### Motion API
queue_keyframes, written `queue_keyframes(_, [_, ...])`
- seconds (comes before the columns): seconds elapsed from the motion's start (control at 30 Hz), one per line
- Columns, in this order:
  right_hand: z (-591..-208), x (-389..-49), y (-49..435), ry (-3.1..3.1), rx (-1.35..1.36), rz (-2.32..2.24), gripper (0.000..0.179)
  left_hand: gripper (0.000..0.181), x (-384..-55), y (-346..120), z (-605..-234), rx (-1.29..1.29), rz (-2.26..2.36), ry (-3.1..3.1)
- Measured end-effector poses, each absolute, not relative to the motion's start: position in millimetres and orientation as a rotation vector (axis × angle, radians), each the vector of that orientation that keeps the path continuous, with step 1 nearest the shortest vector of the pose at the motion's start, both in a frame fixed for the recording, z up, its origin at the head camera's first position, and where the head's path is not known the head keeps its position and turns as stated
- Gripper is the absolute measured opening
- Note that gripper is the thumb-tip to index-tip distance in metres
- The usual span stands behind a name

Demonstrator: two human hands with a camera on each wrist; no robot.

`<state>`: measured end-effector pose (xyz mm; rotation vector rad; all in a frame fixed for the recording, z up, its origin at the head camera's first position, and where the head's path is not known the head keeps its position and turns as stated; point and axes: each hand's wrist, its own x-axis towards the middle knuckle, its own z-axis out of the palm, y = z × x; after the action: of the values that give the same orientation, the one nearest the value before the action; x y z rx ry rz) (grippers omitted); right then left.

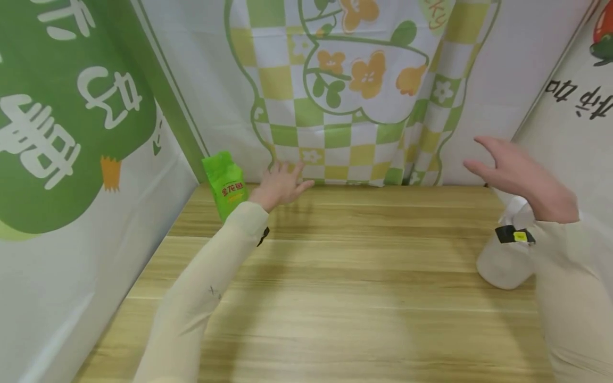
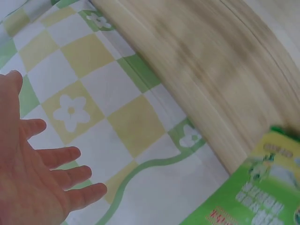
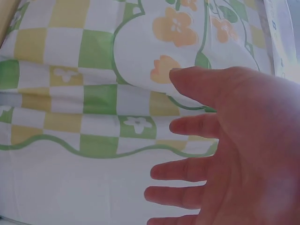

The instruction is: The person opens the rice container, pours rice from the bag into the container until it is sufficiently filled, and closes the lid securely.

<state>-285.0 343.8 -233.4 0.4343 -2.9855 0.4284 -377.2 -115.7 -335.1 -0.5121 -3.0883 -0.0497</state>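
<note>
My left hand [image 1: 281,186] reaches toward the back of the table with its fingers spread and nothing in them. Just left of it, a bright green printed bag [image 1: 230,183] stands at the back left; in the left wrist view the same bag [image 2: 253,192] fills the lower right corner. On the far right my right hand [image 1: 519,167] is raised, thumb apart from the fingers, holding nothing. Below that wrist stands a whitish translucent container [image 1: 504,263], partly hidden by the forearm. The right wrist view shows the right hand [image 3: 243,150] with fingers stretched out before the printed cloth.
The wooden table [image 1: 354,298] meets a back wall hung with a green and yellow checked cloth [image 1: 335,127]. A green and white printed panel [image 1: 62,106] closes the left side. Another white panel [image 1: 570,122] stands on the right.
</note>
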Motion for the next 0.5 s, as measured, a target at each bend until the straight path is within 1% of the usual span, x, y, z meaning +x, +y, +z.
queue_keyframes(0.5, [-236.9,-264.9,372.8,-3.191,0.162,0.411,0.092,0.075,-374.0,-100.6,-352.9,-0.582,-0.403,-3.059])
